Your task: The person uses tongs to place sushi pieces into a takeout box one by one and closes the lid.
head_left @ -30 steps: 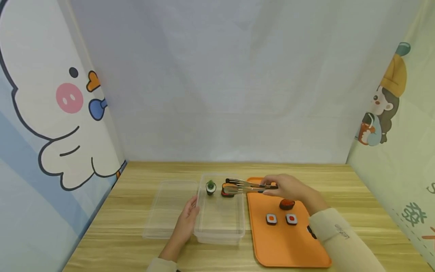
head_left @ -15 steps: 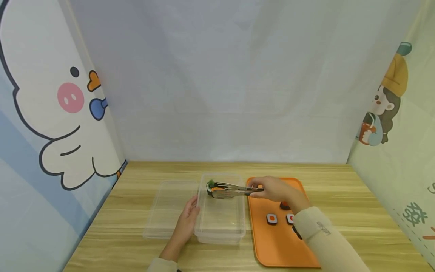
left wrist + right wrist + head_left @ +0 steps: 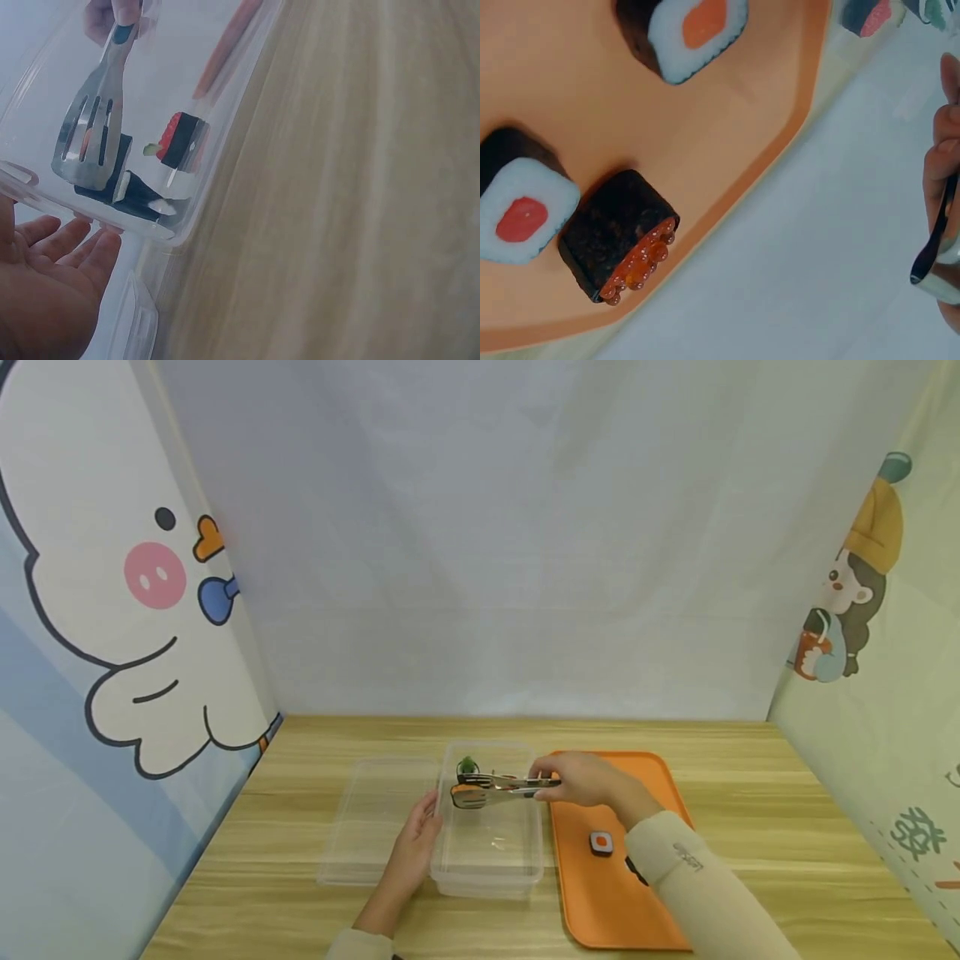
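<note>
My right hand point(image 3: 577, 777) grips metal tongs point(image 3: 506, 783), whose slotted ends reach left into a clear plastic box point(image 3: 487, 878). Between those ends is an orange-topped toy sushi piece point(image 3: 462, 791), near the box's left wall and largely covered by the tongs. Just behind it stands a green-topped sushi roll point(image 3: 467, 766). My left hand point(image 3: 411, 842) touches the box's left side with its fingers extended. In the left wrist view, a red-topped black sushi piece point(image 3: 180, 142) is also visible in the box; the left fingers point(image 3: 97, 262) lie along the outer wall.
An orange tray point(image 3: 600, 910) lies right of the box. On it are a roll with an orange centre point(image 3: 701, 26), a roll with a red centre point(image 3: 525, 214) and a roe-topped piece point(image 3: 622, 236). The clear lid point(image 3: 367, 827) lies left of the box.
My right hand and the tongs have moved left across the box, taking the orange-topped sushi piece to the left wall, in front of the green-topped roll. My left hand has stayed in place.
</note>
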A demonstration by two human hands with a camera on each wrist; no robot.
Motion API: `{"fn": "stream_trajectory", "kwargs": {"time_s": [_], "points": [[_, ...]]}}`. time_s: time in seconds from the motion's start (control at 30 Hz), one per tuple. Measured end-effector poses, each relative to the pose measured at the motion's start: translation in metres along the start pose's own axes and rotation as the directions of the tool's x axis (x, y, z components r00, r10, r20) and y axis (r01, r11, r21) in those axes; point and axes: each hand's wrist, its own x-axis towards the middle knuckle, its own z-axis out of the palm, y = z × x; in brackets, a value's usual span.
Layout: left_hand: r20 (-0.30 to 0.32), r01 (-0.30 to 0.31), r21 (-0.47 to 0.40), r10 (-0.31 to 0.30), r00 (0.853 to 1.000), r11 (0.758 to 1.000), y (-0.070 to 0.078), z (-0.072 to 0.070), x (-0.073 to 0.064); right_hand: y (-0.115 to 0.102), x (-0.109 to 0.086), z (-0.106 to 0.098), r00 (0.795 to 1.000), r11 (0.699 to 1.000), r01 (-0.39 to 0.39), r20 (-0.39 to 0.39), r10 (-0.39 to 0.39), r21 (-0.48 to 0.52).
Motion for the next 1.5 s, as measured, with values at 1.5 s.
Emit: {"fn": "stream_trajectory", "kwargs": {"time_s": [1.5], "points": [[-0.007, -0.026, 0.009, 0.026, 1.000, 1.000, 0.000, 0.000, 0.000, -0.023, 0.013, -0.006, 0.995, 0.982, -0.042, 0.082, 0.058, -0.183]]}}
